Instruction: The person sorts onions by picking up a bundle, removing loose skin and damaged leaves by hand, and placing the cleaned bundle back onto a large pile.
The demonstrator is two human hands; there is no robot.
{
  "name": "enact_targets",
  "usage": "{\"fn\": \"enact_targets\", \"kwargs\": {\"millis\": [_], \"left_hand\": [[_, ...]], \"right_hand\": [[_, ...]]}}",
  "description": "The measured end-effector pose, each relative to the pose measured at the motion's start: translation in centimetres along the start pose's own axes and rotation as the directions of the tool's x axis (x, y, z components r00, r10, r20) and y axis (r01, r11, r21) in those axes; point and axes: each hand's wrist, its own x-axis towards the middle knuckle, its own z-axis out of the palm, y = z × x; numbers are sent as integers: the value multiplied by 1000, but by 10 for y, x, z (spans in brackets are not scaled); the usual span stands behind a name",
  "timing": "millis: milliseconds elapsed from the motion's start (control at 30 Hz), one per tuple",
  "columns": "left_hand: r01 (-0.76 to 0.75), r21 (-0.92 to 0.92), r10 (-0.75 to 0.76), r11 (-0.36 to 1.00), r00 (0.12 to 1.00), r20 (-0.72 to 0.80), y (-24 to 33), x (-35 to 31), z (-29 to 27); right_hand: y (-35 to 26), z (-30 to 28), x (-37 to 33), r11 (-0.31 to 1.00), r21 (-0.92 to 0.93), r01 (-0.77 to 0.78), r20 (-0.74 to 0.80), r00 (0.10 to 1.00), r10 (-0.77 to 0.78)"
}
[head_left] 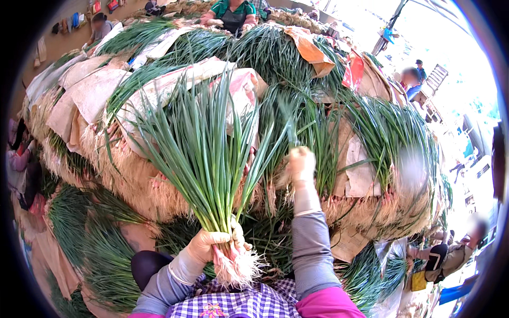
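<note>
Low in front of me, my left hand [209, 243], in a pale glove, is closed around a thick bunch of spring onions [212, 159]. Their long green leaves fan upward, and the pinkish bulbs with tangled white roots [237, 267] hang below my fist. To the right and farther out, my right hand [302, 161], gloved too, is raised over the heap with its fingers closed. A blurred strip of green leaves [289, 124] sticks up from that fist; motion smears it, so how many stalks it holds is unclear.
Ahead rises a wide heap of spring onions [270, 55], roots outward, partly covered by pale sacks [95, 103]. More bunches [106, 265] lie low at the left. A person [233, 16] works behind the heap; another sits at the right [456, 254].
</note>
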Motion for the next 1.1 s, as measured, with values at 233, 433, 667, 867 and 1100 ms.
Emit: {"fn": "enact_targets", "kwargs": {"millis": [233, 433, 667, 867, 1100], "left_hand": [[46, -99, -47, 994, 999, -4, -11, 6, -4], [27, -121, -29, 992, 1000, -10, -4, 2, -6], [7, -85, -1, 996, 997, 81, 0, -1, -1], [15, 86, -13, 996, 1000, -27, 4, -2, -6], [198, 45, -192, 979, 976, -103, -11, -5, -45]], "right_hand": [[86, -80, 58, 968, -245, 57, -175, 979, -102], [7, -26, -12, 782, -401, 478, -264, 757, -598], [1, 35, -17, 753, -628, 194, 226, 972, -62], [-8, -45, -23, 728, 672, -139, 357, 921, -154], [-34, -19, -169, 880, 70, 469, 674, 629, -388]]}}
